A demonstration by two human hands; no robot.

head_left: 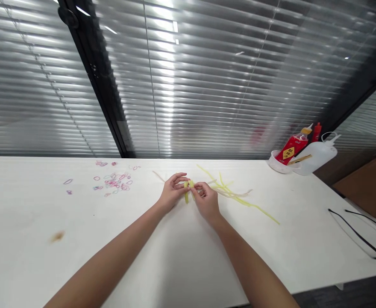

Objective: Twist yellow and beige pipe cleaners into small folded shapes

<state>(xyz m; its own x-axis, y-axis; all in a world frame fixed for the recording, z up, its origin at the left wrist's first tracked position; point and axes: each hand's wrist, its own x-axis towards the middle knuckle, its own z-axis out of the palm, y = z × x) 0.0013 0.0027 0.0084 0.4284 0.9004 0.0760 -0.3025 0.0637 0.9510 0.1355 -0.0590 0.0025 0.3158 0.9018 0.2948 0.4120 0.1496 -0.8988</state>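
Near the middle of the table, my left hand (174, 191) and my right hand (205, 199) meet over a bent yellow pipe cleaner (186, 197). Both hands pinch it between thumb and fingers, and part of it is hidden by the fingertips. Its short end hangs down between the hands, with fuzzy yellow loops at the top. Just right of my right hand lies a loose bunch of long yellow pipe cleaners (239, 200), crossed over one another with some pale pinkish ones among them. A pale strand (158, 176) sticks out behind my left hand.
Many small coloured rubber bands (114, 183) are scattered at the left. At the back right, a red bottle (292, 147) leans in a white bowl (279, 166) beside a white squeeze bottle (319, 154). Black glasses (357, 233) lie by the right edge. Window blinds rise behind the table.
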